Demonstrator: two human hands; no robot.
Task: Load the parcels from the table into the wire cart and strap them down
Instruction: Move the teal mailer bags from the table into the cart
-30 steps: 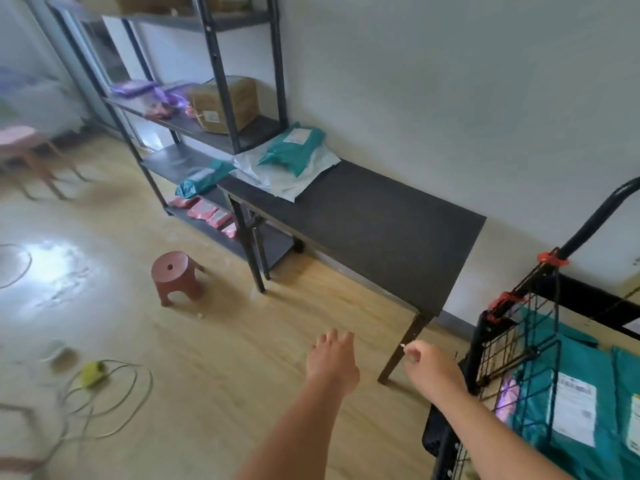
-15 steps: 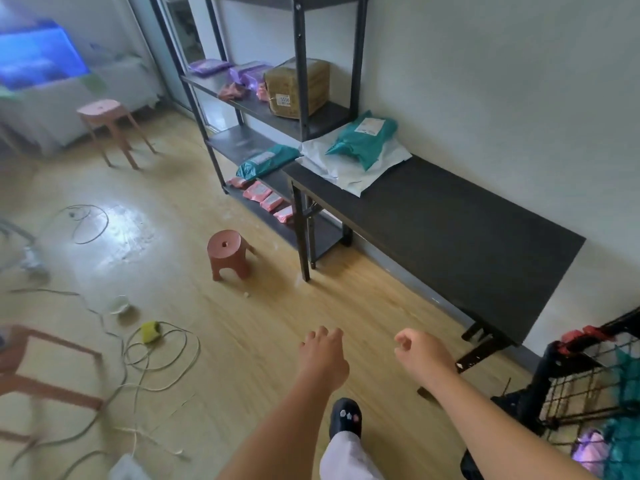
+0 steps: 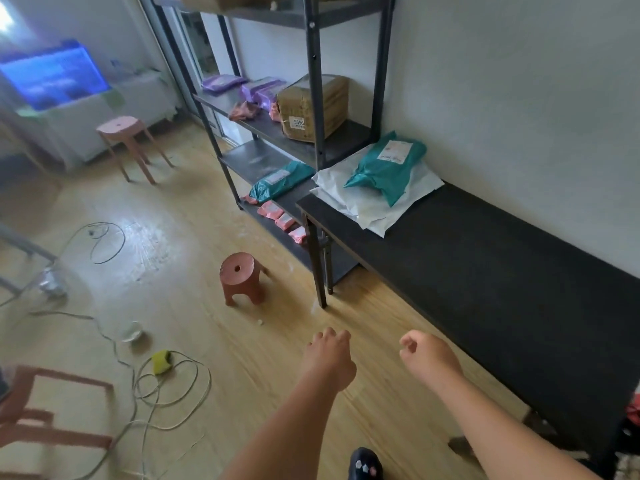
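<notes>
Left hand point(image 3: 329, 358): held out over the wooden floor point(image 3: 194, 299), back upward, fingers loosely bent under, holding nothing. Right hand point(image 3: 429, 358): held out just beside the near edge of the black table point(image 3: 485, 278), fingers curled into a fist with the thumb against the forefinger; nothing can be seen in the grip. The two hands are apart and touch neither the table nor any parcel.

Teal parcel point(image 3: 384, 168): lies on top of a stack of white parcels point(image 3: 374, 206) at the far end of the table, against the wall and next to the shelving, well apart from both hands.

Metal shelving point(image 3: 317, 98): stands beyond the table. It carries a cardboard box point(image 3: 311, 109), purple bags point(image 3: 242, 88), a second teal bag point(image 3: 280, 178) on a lower shelf and pink packets point(image 3: 277, 216) on the bottom one.

On the floor: a small red stool point(image 3: 242, 277) near the table leg, a taller pink stool point(image 3: 124, 133) further off, coiled cables point(image 3: 173, 386), and a dark shoe point(image 3: 365, 465) at the lower edge of the view
</notes>
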